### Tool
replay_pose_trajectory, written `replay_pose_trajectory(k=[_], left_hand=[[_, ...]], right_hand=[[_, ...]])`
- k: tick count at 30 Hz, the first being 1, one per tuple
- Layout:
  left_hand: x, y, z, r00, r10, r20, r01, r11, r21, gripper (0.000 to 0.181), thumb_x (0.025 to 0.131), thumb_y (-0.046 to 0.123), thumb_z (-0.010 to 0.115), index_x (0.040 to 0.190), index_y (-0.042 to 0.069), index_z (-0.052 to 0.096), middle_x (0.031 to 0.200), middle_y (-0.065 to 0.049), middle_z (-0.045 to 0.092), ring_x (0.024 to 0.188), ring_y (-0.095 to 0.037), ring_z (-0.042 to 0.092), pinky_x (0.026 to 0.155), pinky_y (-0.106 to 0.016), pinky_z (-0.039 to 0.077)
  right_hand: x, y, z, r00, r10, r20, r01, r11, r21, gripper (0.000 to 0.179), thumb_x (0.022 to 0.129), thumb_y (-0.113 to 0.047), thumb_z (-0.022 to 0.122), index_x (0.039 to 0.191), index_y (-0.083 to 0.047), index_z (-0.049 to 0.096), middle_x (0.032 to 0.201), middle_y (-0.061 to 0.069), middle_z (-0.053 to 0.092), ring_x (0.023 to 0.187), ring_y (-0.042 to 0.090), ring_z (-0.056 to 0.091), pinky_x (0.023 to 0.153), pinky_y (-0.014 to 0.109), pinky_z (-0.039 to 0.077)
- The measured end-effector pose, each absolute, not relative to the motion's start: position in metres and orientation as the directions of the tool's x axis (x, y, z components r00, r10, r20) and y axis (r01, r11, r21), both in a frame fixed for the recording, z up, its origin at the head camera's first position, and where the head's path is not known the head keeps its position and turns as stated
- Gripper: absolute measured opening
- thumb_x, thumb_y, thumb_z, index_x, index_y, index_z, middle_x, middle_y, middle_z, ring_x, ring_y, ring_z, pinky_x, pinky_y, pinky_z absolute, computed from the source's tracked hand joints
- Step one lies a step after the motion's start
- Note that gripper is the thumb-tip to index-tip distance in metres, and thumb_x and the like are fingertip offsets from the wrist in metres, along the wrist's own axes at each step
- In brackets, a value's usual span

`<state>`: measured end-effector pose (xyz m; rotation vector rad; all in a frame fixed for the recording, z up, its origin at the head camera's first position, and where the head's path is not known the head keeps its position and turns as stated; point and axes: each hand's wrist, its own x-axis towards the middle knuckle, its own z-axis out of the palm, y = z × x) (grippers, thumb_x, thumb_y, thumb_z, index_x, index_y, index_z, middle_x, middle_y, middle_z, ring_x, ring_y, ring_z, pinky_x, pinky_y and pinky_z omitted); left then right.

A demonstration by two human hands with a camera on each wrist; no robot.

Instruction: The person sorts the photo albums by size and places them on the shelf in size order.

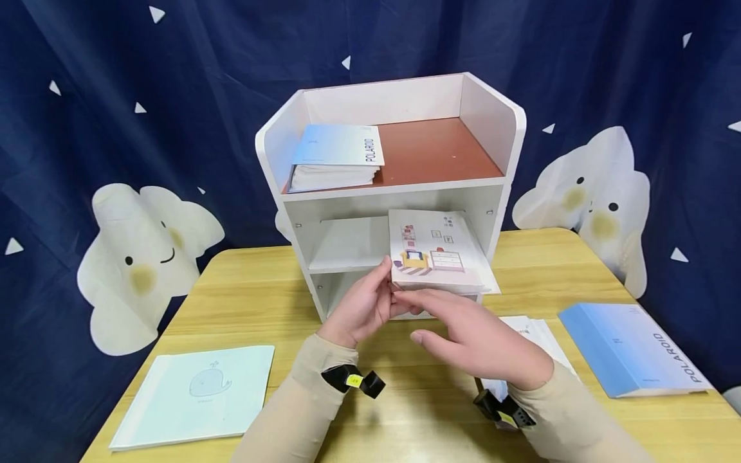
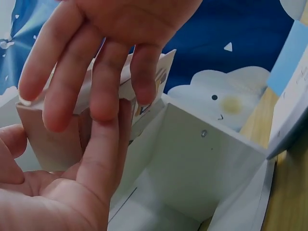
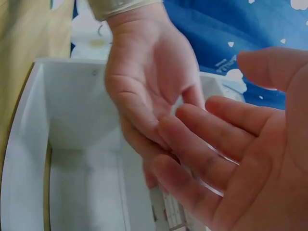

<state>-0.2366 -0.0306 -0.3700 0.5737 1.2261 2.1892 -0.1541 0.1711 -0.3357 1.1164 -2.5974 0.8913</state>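
A stack of notebooks [image 1: 433, 247] lies on the right of the shelf unit's middle level, its front end jutting past the shelf edge. The top cover is white, printed with a yellow sofa and a dresser. My left hand [image 1: 365, 302] is at the stack's front left corner, thumb up along the side and fingers extended across the front. In the left wrist view its fingers reach up against the stack [image 2: 50, 139]. My right hand [image 1: 480, 337] has straight fingers, their tips overlapping the left hand's fingers just before the stack's front edge. Some fingertip contact is hidden.
On the white shelf unit's [image 1: 382, 190] top lies a blue-covered notebook stack [image 1: 338, 145]. A pale green notebook [image 1: 197, 395] with a whale lies left on the table, a blue Polaroid stack [image 1: 637, 350] right. White booklets [image 1: 541, 337] lie partly behind my right arm.
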Motion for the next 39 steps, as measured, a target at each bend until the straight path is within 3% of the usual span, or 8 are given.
replay_pose_trajectory(k=[5, 9, 13, 16, 20, 24, 30, 39], left_hand=[[-0.237, -0.036, -0.368, -0.768, 0.637, 0.062, -0.155, -0.279, 0.948, 0.064, 0.109, 0.049, 0.035, 0.147, -0.001, 0.045, 0.119, -0.018, 0.069, 0.104, -0.025, 0.070, 0.096, -0.044, 0.054], [-0.236, -0.047, -0.360, -0.801, 0.597, 0.041, 0.077, 0.034, 0.996, 0.060, 0.108, 0.052, 0.036, 0.135, 0.003, 0.059, 0.115, -0.014, 0.071, 0.103, -0.026, 0.070, 0.088, -0.043, 0.058], [-0.227, -0.061, -0.346, -0.835, 0.530, 0.146, 0.378, 0.361, 0.853, 0.035, 0.107, 0.044, 0.049, 0.115, 0.018, 0.071, 0.100, 0.003, 0.070, 0.093, -0.015, 0.066, 0.079, -0.035, 0.057], [-0.217, -0.067, -0.335, -0.807, 0.536, 0.247, 0.528, 0.469, 0.708, 0.023, 0.104, 0.038, 0.056, 0.111, 0.024, 0.073, 0.099, 0.010, 0.069, 0.088, -0.009, 0.063, 0.078, -0.034, 0.054], [-0.208, -0.065, -0.330, -0.738, 0.615, 0.279, 0.636, 0.494, 0.593, 0.030, 0.103, 0.039, 0.057, 0.124, 0.023, 0.071, 0.116, 0.013, 0.069, 0.099, -0.002, 0.063, 0.086, -0.032, 0.054], [-0.206, -0.061, -0.334, -0.697, 0.668, 0.263, 0.677, 0.490, 0.549, 0.041, 0.103, 0.042, 0.055, 0.137, 0.020, 0.064, 0.128, 0.010, 0.065, 0.109, -0.006, 0.062, 0.089, -0.032, 0.054], [-0.209, -0.055, -0.339, -0.706, 0.652, 0.275, 0.669, 0.489, 0.560, 0.047, 0.103, 0.041, 0.055, 0.145, 0.019, 0.057, 0.132, 0.009, 0.060, 0.106, -0.008, 0.062, 0.084, -0.030, 0.055], [-0.218, -0.050, -0.351, -0.751, 0.614, 0.244, 0.591, 0.459, 0.663, 0.058, 0.103, 0.037, 0.058, 0.155, 0.017, 0.043, 0.146, 0.003, 0.051, 0.102, -0.011, 0.066, 0.089, -0.029, 0.055]], right_hand=[[-0.161, 0.170, -0.341, -0.707, -0.578, 0.409, -0.707, 0.589, -0.390, 0.052, 0.102, -0.034, 0.061, 0.149, -0.016, 0.051, 0.148, -0.003, 0.051, 0.135, 0.017, 0.047, 0.110, 0.045, 0.041], [-0.162, 0.180, -0.336, -0.719, -0.573, 0.394, -0.693, 0.630, -0.349, 0.046, 0.102, -0.033, 0.061, 0.144, -0.016, 0.057, 0.141, -0.004, 0.058, 0.130, 0.017, 0.052, 0.106, 0.045, 0.045], [-0.159, 0.199, -0.324, -0.769, -0.543, 0.337, -0.638, 0.684, -0.355, 0.039, 0.103, -0.032, 0.060, 0.139, -0.017, 0.062, 0.129, -0.002, 0.066, 0.114, 0.015, 0.063, 0.095, 0.044, 0.053], [-0.159, 0.215, -0.317, -0.803, -0.516, 0.298, -0.595, 0.714, -0.368, 0.038, 0.103, -0.032, 0.061, 0.138, -0.016, 0.063, 0.121, -0.002, 0.069, 0.105, 0.014, 0.066, 0.088, 0.044, 0.055], [-0.160, 0.230, -0.314, -0.826, -0.494, 0.271, -0.564, 0.735, -0.377, 0.037, 0.102, -0.031, 0.063, 0.137, -0.018, 0.064, 0.115, -0.006, 0.071, 0.101, 0.012, 0.067, 0.084, 0.042, 0.055], [-0.163, 0.236, -0.313, -0.841, -0.480, 0.250, -0.541, 0.748, -0.385, 0.035, 0.103, -0.034, 0.061, 0.135, -0.022, 0.065, 0.112, -0.010, 0.070, 0.099, 0.008, 0.066, 0.081, 0.041, 0.055], [-0.168, 0.237, -0.315, -0.857, -0.454, 0.244, -0.515, 0.760, -0.396, 0.036, 0.103, -0.034, 0.061, 0.136, -0.021, 0.064, 0.114, -0.007, 0.070, 0.098, 0.008, 0.066, 0.081, 0.040, 0.055], [-0.179, 0.232, -0.328, -0.875, -0.402, 0.271, -0.482, 0.785, -0.389, 0.041, 0.104, -0.033, 0.059, 0.143, -0.019, 0.058, 0.132, -0.001, 0.064, 0.097, 0.009, 0.065, 0.079, 0.041, 0.054]])
